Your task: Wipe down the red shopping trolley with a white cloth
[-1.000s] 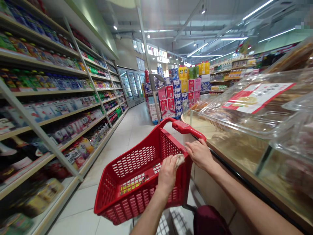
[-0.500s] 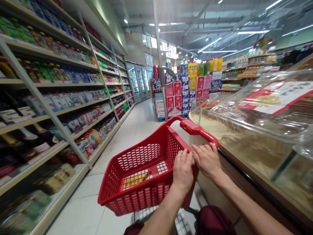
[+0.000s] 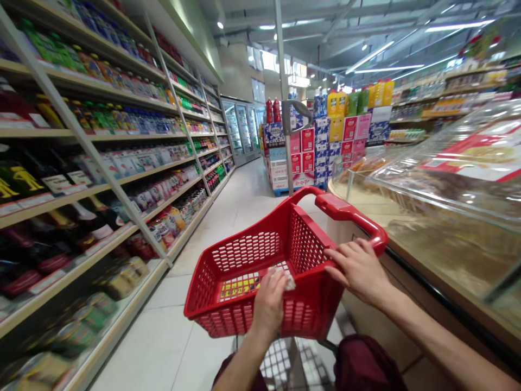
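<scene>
A red plastic shopping cart with perforated basket walls stands tilted in view before me. My left hand is at the basket's near side rim, fingers closed on a small crumpled white tissue. Part of the tissue sticks out past the fingertips. At the basket's corner below the red push handle, my right hand grips the rim, with its fingers over the top and its thumb lower down. Inside, a yellow-and-black label shows on the basket floor.
Tall shelves of bottles and cans line the left side. A glass-edged counter with clear plastic food boxes stands close on the right. Ahead are stacked drink cartons, a grey pole and glass-door fridges.
My left hand has moved away from the right hand, leftward along the basket rim, and the tissue now shows in it. My right hand remains at the cart's corner. The view has shifted slightly.
</scene>
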{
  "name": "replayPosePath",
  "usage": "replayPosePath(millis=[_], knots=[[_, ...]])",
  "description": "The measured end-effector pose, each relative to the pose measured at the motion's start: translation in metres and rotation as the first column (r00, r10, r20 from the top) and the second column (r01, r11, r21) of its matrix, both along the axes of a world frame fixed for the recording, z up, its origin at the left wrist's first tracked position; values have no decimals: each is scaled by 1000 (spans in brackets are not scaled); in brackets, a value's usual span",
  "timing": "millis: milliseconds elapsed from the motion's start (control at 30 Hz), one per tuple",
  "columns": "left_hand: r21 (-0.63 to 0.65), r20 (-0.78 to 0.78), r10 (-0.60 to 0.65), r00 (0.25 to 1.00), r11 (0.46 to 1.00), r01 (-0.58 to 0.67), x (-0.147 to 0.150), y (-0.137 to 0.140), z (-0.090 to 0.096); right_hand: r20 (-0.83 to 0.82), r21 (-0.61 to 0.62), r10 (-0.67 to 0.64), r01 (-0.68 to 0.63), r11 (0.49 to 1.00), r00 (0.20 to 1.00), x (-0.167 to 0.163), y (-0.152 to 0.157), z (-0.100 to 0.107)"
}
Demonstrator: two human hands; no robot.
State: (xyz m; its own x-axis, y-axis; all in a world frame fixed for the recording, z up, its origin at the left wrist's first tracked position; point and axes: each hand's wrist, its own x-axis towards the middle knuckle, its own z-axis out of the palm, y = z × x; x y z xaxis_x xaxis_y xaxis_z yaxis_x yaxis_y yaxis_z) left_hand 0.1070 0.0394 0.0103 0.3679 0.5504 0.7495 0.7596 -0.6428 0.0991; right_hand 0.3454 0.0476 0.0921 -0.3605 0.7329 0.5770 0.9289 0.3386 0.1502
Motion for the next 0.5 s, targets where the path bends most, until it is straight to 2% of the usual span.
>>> replayPosePath(millis=[100,167,233,300,400,467,500], knots=[[-38,37,-74,997,996,75,63,14,19,90,-96,40,-31,995,995,-7,1,7],[-51,65,-95,993,994,99,79,18,25,93,-115,40,-29,993,995,-8,4,8],[-38,53,-108,993,993,110,60,18,19,80,-102,51,-42,994,995,-4,7,6],[2,14,-80,997,997,80,13,12,4,69,-75,56,-51,996,996,0,8,1],[77,-22,80,997,994,-78,-64,0,-16,71,-31,62,-60,998,995,2,6,-6],[76,-14,158,987,985,-156,-81,-5,-20,89,-6,53,-52,999,995,-2,5,-8],[66,-7,157,988,985,-157,-74,-5,-19,98,4,42,-43,999,994,-5,5,-8]])
